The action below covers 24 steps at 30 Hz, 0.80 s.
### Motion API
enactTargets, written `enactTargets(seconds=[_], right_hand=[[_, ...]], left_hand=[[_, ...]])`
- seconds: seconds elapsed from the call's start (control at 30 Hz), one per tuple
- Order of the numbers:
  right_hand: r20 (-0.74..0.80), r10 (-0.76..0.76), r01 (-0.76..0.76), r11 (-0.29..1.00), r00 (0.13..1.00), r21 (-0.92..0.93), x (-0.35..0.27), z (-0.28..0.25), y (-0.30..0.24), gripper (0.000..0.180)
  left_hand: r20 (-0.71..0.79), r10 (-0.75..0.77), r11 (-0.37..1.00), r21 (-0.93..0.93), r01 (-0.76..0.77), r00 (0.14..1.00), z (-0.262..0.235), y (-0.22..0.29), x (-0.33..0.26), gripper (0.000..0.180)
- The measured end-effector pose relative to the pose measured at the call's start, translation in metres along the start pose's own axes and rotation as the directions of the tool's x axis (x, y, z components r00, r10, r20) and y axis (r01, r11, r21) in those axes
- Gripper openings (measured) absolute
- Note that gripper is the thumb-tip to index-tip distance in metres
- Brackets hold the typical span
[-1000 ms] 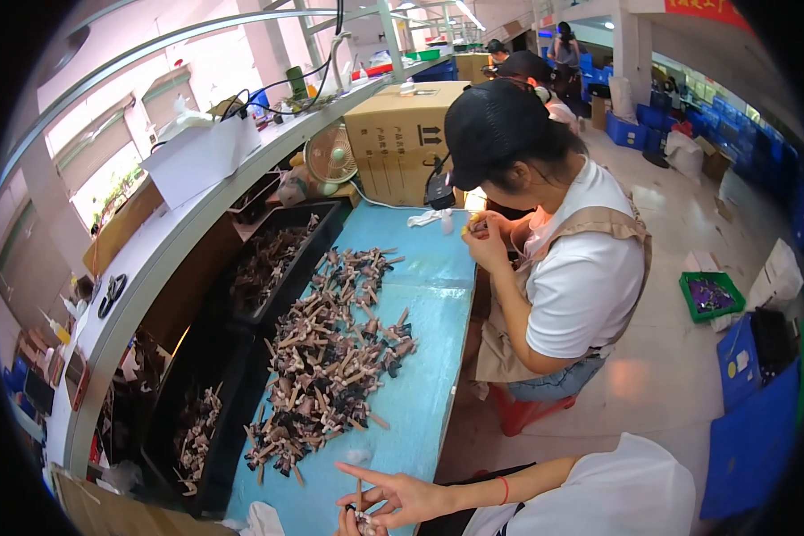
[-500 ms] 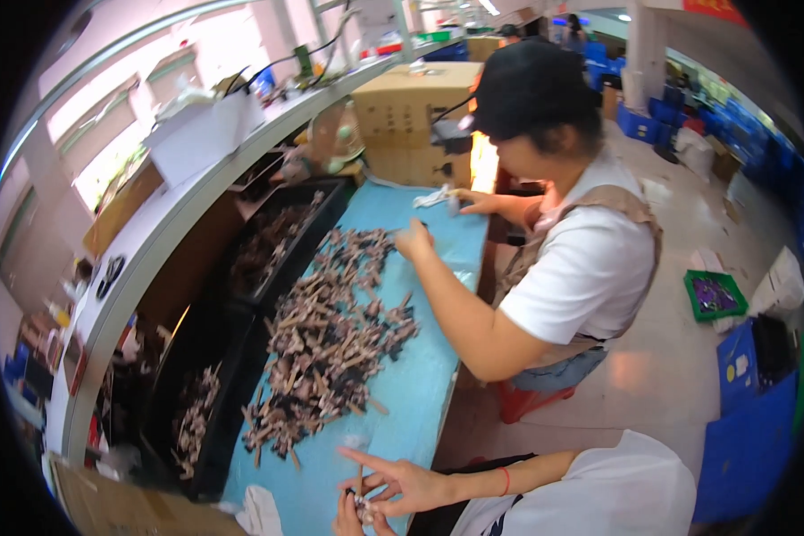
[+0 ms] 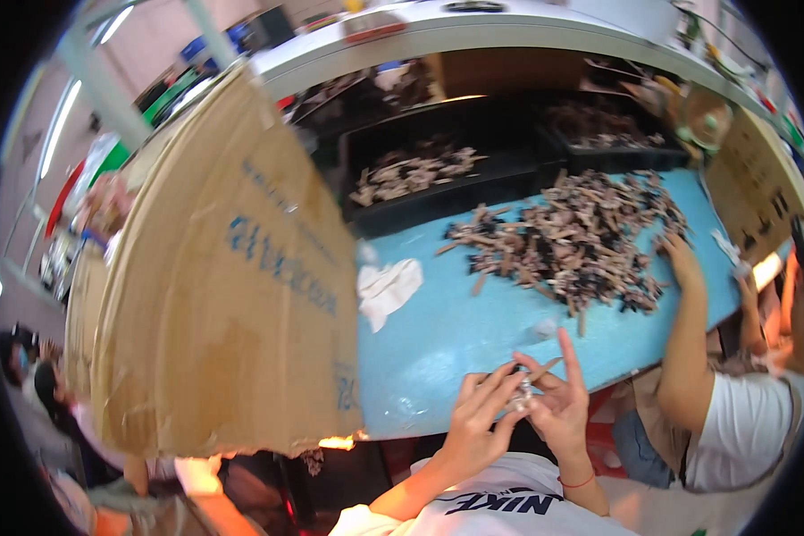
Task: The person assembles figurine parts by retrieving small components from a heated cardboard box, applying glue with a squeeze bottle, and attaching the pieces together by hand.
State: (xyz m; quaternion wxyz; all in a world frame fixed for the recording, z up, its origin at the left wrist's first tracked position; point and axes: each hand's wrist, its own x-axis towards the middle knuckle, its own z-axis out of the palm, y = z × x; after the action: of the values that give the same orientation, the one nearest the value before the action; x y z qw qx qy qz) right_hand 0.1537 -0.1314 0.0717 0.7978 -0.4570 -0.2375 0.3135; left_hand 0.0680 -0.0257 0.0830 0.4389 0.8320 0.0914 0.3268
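Over the near edge of a blue-topped table (image 3: pixel 420 375), my left hand (image 3: pixel 478 415) and my right hand (image 3: pixel 558 402) come together in front of me. Between their fingertips is a small pale-and-dark piece with a flat brown stick (image 3: pixel 545 367) jutting out of it; its exact kind is too small to tell. Both hands pinch it, while my right index finger points up, away from it. Beyond them spreads a large heap (image 3: pixel 572 241) of similar small brown, pink and black pieces. A small whitish blurred thing (image 3: pixel 545 329) lies between the heap and my hands.
A tall cardboard sheet (image 3: pixel 232 295) walls off the left side, with a crumpled white cloth (image 3: pixel 389 290) beside it. Black bins (image 3: pixel 447 192) holding more pieces stand at the back under a white shelf (image 3: pixel 473 40). At right, a co-worker's hand (image 3: pixel 681 257) reaches to the heap.
My view has swung left, bringing the cardboard sheet and my own lap into sight. Both hands still hold the small piece. The co-worker's hand is now at the heap's edge.
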Motion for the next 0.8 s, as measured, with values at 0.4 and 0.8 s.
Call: enactTargets(seconds=[0.4, 0.8], right_hand=[[-0.080, -0.042, 0.019, 0.962, 0.996, -0.273, -0.002, 0.022, -0.005, 0.081], [-0.054, -0.055, 0.034, 0.941, 0.997, -0.338, 0.006, 0.037, 0.000, 0.073]], left_hand=[[-0.134, 0.044, 0.997, -0.056, -0.052, 0.990, 0.007, -0.008, -0.018, 0.047], [-0.174, 0.036, 0.996, -0.071, -0.049, 0.984, 0.000, -0.011, -0.019, 0.046]])
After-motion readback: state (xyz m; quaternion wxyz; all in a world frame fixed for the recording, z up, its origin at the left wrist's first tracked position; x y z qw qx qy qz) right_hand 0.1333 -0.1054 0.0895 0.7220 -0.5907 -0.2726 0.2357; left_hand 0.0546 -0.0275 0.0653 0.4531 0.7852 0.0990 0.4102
